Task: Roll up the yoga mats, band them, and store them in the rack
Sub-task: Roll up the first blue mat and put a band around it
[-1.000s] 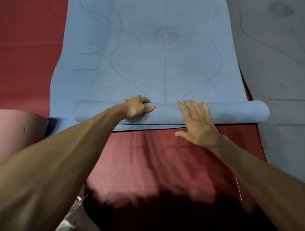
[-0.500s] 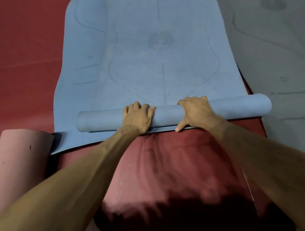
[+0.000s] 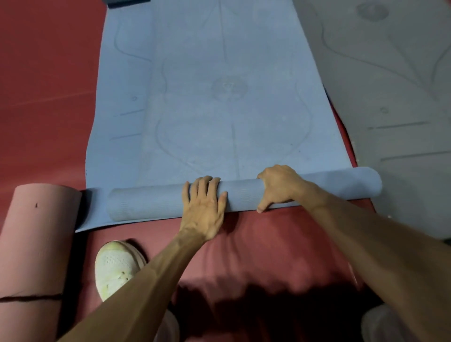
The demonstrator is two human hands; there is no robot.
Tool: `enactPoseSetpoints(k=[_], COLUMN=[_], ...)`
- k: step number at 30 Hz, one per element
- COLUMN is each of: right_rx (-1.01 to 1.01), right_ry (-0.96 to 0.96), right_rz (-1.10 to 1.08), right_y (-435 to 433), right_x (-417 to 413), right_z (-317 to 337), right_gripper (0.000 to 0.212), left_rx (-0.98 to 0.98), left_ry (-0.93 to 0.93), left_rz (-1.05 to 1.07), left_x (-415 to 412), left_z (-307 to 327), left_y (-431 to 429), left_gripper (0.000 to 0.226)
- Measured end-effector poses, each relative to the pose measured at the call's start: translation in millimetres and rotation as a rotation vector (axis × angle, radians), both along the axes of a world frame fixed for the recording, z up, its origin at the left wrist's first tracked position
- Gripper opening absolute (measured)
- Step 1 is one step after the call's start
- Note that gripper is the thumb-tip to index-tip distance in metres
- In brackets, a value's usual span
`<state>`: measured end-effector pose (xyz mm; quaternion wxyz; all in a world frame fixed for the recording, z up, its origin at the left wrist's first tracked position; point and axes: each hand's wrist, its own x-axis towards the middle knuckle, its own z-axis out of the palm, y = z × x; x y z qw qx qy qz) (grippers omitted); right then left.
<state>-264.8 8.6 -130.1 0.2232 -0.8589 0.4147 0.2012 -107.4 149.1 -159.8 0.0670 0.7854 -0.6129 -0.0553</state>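
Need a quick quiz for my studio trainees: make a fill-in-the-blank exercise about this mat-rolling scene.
1. The left hand and right hand are on the rolled part of the ____ yoga mat.
2. The pink rolled mat, ringed by a dark band, lies on the roll's ____ side.
3. The white shoe stands on the ____ surface.
Missing: blue; left; red.

A matte dark red floor [image 3: 48,85] fills the visible ground under dim, soft light. A broad dark shadow [image 3: 256,307] lies across its near part. A dark flat-edged object [image 3: 127,3] shows at the far edge.
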Motion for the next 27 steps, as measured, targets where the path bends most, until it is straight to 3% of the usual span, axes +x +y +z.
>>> enactPoseSetpoints(k=[5, 9, 15, 23, 27], right_rx=[0.119, 0.122, 0.073, -0.399, -0.500], right_ry=[0.057, 0.055, 0.018, -0.177, -0.161], right_rz=[-0.014, -0.020, 0.032, 0.131, 0.094], right_y=[26, 33, 32, 66, 86], right_x=[-21, -25, -27, -50, -50], right_z=[2, -5, -18, -42, -51], right_gripper=[0.053, 0.054, 0.079, 0.102, 0.111], left_rx=[0.064, 0.190, 0.232, 0.215, 0.208], left_ry=[-0.005, 0.024, 0.022, 0.009, 0.039], left_rz=[-0.074, -0.098, -0.100, -0.083, -0.066], left_x=[-19, -18, -9, -1, 5], left_z=[3, 1, -13, -20, -20], left_y=[32, 33, 18, -8, -23], left_gripper=[0.053, 0.071, 0.079, 0.081, 0.077])
